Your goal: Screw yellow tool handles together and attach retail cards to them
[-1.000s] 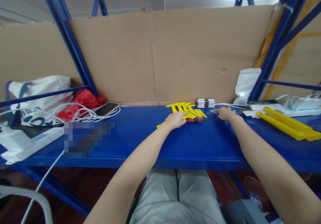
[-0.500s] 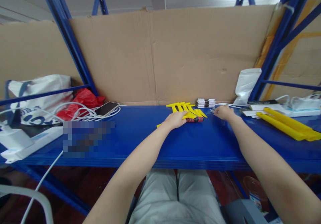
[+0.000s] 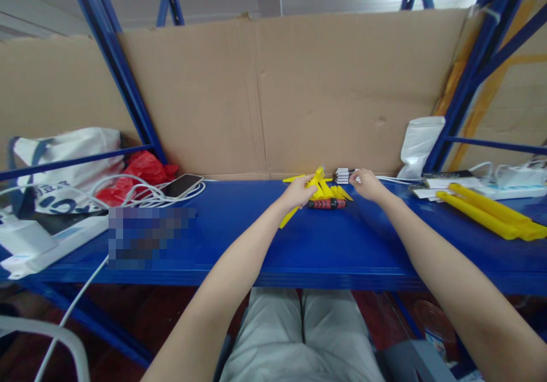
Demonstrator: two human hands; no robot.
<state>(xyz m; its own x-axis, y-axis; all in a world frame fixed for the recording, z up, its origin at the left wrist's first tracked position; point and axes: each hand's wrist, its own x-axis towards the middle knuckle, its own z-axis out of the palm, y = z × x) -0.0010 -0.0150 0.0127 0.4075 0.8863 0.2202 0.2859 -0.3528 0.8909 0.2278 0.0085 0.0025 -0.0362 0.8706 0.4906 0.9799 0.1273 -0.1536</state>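
Observation:
Fingers of my left hand (image 3: 299, 192) are wrapped round a yellow plastic piece (image 3: 318, 175), whose long end sticks out below the hand. More yellow pieces (image 3: 341, 192) lie just beyond and to its right. A red and black handle (image 3: 327, 204) rests on the blue shelf in front of them. My right hand (image 3: 366, 184) is closed in a pinch beside the stack of small white and black pieces (image 3: 342, 175); whatever it pinches is too small to make out.
Two long yellow parts (image 3: 491, 211) lie at the right near a white power strip (image 3: 513, 188). At the left are a phone (image 3: 183, 185), coiled white cables, a red bag (image 3: 145, 171) and a cloth bag (image 3: 77, 159). Cardboard (image 3: 265, 97) stands behind.
My left hand has raised and tilted the yellow piece, uncovering more of the red and black handle. My right hand has moved left and slightly up, towards the white and black stack.

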